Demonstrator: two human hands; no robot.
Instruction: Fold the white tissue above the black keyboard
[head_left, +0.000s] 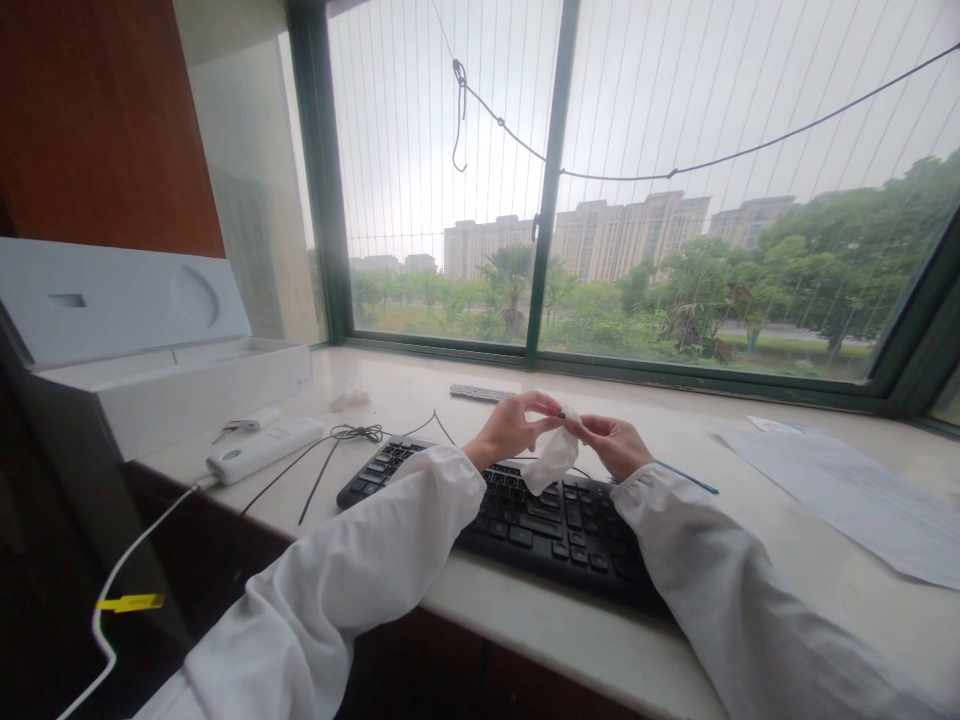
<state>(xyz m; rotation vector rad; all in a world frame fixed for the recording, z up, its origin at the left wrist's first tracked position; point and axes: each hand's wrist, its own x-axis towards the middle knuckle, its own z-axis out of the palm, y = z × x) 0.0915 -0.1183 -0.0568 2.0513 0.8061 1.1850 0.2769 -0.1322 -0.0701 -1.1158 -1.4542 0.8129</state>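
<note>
Both hands meet above a black keyboard (525,525). My left hand (510,428) is closed in a pinch on a small dark piece (562,414), too small to name for sure. My right hand (613,446) is closed on a thin white tissue (553,462), which hangs down over the keys. Its fingertips bring the tissue up against the dark piece. A slim blue stick (688,478) sticks out to the right beside my right wrist; its other end is hidden.
Behind my hands lies a grey slatted strip (480,394). On the left are a white power strip (266,448), a tied black cable (356,433), a crumpled pale scrap (350,400) and an opened white box (202,385). Paper sheets (847,490) lie right, below the window (720,250).
</note>
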